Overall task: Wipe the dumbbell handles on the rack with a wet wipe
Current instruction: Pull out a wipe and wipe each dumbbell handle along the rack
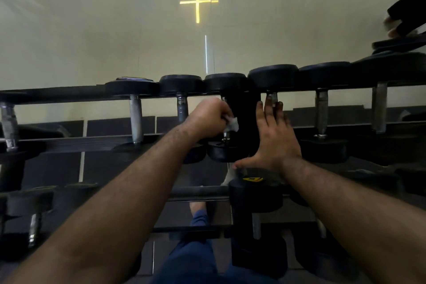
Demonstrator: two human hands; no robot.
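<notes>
While the left hand (208, 114) curls round the wet wipe (232, 124) on a middle handle (225, 132) of the rack's (69, 143) top tier, running front-to-back, the right hand (274, 136) lies flat, fingers straight, just beside it.

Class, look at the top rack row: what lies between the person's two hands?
In the head view, a black dumbbell stands between the left hand, which holds the wet wipe, and the flat right hand.

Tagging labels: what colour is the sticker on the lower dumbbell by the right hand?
Yellow sticker with a dark mark, head view.
</notes>
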